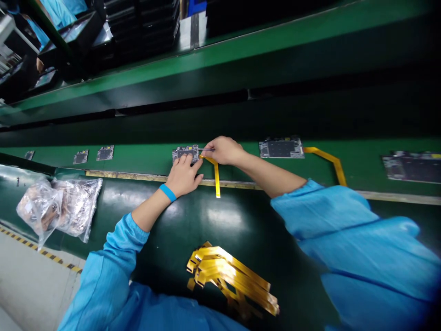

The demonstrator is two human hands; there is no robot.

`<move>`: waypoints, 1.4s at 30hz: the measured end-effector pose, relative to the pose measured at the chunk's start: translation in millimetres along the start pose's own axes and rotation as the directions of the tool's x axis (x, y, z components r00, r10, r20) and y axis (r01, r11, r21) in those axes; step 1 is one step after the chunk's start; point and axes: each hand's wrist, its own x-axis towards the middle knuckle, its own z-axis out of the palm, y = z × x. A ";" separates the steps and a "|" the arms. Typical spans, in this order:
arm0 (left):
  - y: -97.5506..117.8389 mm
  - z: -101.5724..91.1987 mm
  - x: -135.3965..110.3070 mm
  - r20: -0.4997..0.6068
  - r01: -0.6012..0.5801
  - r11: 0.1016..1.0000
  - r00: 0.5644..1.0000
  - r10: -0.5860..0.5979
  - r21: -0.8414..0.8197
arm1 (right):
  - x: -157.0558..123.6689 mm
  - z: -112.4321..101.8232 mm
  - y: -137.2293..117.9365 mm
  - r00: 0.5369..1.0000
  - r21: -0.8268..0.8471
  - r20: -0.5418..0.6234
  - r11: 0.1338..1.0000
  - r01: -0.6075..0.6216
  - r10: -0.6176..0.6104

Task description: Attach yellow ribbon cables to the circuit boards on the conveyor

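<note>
My left hand (184, 177), with a blue band at the wrist, lies with its fingers apart on the lower part of a circuit board (185, 151). Tweezers (207, 149) are pinched in my right hand (223, 150), their tip at the board's right edge. Just under the tip, a yellow flex cable (217, 177) starts at that edge and bends down over the ledge. My fingers hide part of the board and the cable's end.
Further circuit boards lie along the green strip, one (280, 148) with a flex cable (322, 153) at its right edge. Loose flex cables (230, 273) are piled near my body. Clear plastic bags (74, 202) lie left. A green rail (193, 59) runs behind, with black trays (141, 32) beyond.
</note>
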 end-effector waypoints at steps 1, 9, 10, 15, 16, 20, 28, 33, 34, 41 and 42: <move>2.6 -0.1 0.6 -0.001 0.002 1.000 1.000 -0.002 0.009 | -0.6 -0.5 1.1 1.000 -0.003 -0.002 1.000 0.004 -0.004; 23.4 1.2 7.5 0.033 0.037 0.994 0.999 -0.040 0.099 | -4.1 0.2 10.1 1.000 -0.001 -0.016 1.000 -0.008 0.008; 25.9 2.1 8.5 0.032 0.045 0.993 0.998 -0.048 0.106 | -5.0 0.7 11.3 1.000 -0.004 -0.025 1.000 -0.005 0.005; 37.5 6.7 12.9 0.000 0.090 0.988 0.996 -0.091 0.124 | -17.3 -1.9 15.8 0.998 -0.054 -0.058 0.998 0.019 -0.022; 39.5 7.2 13.6 -0.001 0.095 0.988 0.995 -0.095 0.125 | -20.6 -3.3 16.2 0.997 -0.068 -0.070 0.997 0.020 -0.025; 45.6 6.8 16.5 0.015 0.095 0.989 0.995 -0.098 0.117 | -29.3 -7.8 14.6 0.993 -0.124 -0.109 0.992 0.030 -0.044; 55.5 0.6 19.9 0.036 0.109 0.979 0.992 -0.117 0.174 | -24.3 -6.5 19.9 0.995 -0.122 -0.070 0.991 0.059 -0.068; 58.8 1.0 23.0 0.037 0.098 0.983 0.994 -0.105 0.156 | -22.9 -5.7 29.6 0.996 -0.142 -0.081 0.990 0.022 -0.034; 59.5 1.8 23.8 0.034 0.096 0.984 0.994 -0.102 0.150 | -23.2 -6.1 30.8 0.996 -0.148 -0.080 0.989 0.014 -0.026; 42.6 7.0 16.1 -0.077 -0.019 1.000 0.997 0.018 -0.005 | -34.3 -9.7 47.8 0.986 -0.046 -0.157 0.998 0.045 -0.052; 34.8 7.2 11.5 -0.101 -0.047 0.998 0.994 0.042 -0.051 | -38.4 -9.6 51.2 0.982 -0.021 -0.183 0.999 0.042 -0.046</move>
